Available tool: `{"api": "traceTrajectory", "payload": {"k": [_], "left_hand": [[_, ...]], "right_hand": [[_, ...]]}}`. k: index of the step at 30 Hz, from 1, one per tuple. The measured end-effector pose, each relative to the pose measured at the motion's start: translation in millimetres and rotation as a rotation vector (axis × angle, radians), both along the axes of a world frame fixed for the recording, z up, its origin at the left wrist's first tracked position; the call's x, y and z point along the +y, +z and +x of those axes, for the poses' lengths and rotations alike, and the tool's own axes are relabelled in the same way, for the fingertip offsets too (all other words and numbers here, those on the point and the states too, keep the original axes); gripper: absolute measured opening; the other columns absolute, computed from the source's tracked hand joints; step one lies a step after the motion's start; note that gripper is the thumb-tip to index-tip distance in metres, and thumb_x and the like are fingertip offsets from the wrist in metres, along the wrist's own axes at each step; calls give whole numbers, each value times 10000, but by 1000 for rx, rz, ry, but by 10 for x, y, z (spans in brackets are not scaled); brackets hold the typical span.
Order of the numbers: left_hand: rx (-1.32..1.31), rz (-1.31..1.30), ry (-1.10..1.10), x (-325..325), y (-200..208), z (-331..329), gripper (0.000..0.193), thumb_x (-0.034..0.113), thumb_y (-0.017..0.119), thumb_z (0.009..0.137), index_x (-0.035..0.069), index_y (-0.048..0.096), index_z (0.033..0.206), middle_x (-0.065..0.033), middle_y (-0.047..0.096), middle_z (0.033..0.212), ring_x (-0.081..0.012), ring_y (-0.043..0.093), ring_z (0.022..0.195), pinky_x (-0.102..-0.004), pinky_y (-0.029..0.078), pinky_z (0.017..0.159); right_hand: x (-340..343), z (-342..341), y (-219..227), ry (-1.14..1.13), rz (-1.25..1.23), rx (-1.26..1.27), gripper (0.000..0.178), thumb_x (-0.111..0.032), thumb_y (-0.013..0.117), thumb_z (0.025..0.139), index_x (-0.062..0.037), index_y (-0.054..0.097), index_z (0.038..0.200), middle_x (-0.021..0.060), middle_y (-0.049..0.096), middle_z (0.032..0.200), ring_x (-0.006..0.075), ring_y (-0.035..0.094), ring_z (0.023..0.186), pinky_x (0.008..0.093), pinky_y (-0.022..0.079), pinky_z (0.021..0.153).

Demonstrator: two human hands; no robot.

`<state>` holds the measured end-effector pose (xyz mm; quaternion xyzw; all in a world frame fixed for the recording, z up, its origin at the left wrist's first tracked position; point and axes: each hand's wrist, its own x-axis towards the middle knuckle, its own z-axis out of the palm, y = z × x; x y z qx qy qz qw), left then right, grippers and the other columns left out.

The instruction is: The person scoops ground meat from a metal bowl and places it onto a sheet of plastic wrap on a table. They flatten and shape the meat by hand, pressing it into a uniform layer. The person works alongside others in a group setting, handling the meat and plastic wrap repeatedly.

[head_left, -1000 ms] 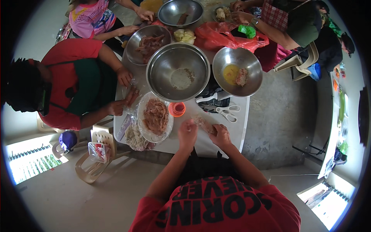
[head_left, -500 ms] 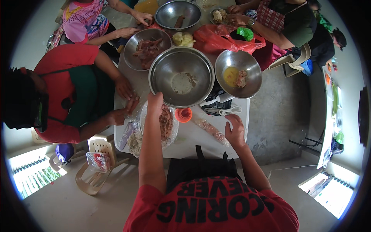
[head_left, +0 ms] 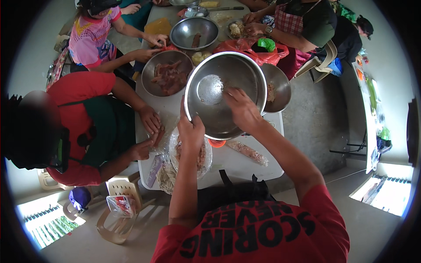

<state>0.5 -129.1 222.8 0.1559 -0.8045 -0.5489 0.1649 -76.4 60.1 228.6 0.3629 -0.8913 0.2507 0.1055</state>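
A large steel mixing bowl [head_left: 245,72] is tipped over the table, its inside wet with small bits stuck to it. My left hand [head_left: 192,131] is closed round its near-left rim. My right hand [head_left: 241,109] reaches inside, fingers bunched against the wall beside the residue; what they pinch, if anything, is hidden. Just below the bowl are a plastic-covered plate of raw meat mixture [head_left: 205,158], an orange-red round container [head_left: 216,143] mostly hidden, and a plastic-wrapped roll of meat mixture [head_left: 247,152]. Behind it on the right, a second steel bowl [head_left: 283,87] holds some meat mixture.
At left, a person in red has both hands [head_left: 150,120] on the table edge near crumpled plastic. Farther off stand a bowl of raw meat strips [head_left: 149,72], another steel bowl [head_left: 210,28] and a red plastic bag [head_left: 280,55]. Other people's hands work there. A chair [head_left: 116,225] stands lower left.
The bowl has tilted and shifted right and nearer, now covering part of the second bowl. My right hand has gone from the table's right side into it. My left hand keeps hold of the rim.
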Motion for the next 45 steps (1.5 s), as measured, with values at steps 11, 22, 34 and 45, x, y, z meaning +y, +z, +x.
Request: {"api": "traceTrajectory", "payload": {"k": [11, 22, 34, 45], "left_hand": [[103, 82, -45, 121, 606, 309, 687, -68, 381, 826, 6, 337, 1507, -248, 650, 1156, -238, 659, 886, -321, 506, 814], [74, 57, -113, 190, 617, 495, 662, -57, 397, 858, 33, 337, 1511, -237, 643, 1183, -243, 656, 979, -329, 495, 876], [-2, -38, -168, 273, 737, 605, 648, -51, 404, 876, 10, 320, 1516, -213, 664, 1082, -193, 622, 748, -288, 504, 696], [72, -17, -26, 257, 600, 626, 364, 44, 502, 896, -100, 497, 1231, -224, 642, 1011, -234, 607, 845, -361, 478, 765]], "right_hand": [[-314, -126, -147, -281, 274, 33, 341, 30, 552, 767, 22, 595, 1105, 187, 554, 1138, 362, 556, 1128, 444, 441, 1023], [-295, 81, -14, -396, -140, 40, 563, 78, 495, 754, 77, 497, 1317, 300, 458, 1330, 439, 457, 1233, 463, 398, 1053], [-250, 138, 269, -88, 25, 230, 623, 22, 504, 794, 35, 426, 1411, 251, 501, 1314, 400, 457, 1296, 433, 405, 1083], [-249, 441, 166, 219, -123, 291, 446, -39, 576, 816, -5, 558, 1260, 146, 540, 1265, 314, 537, 1211, 390, 449, 1038]]}}
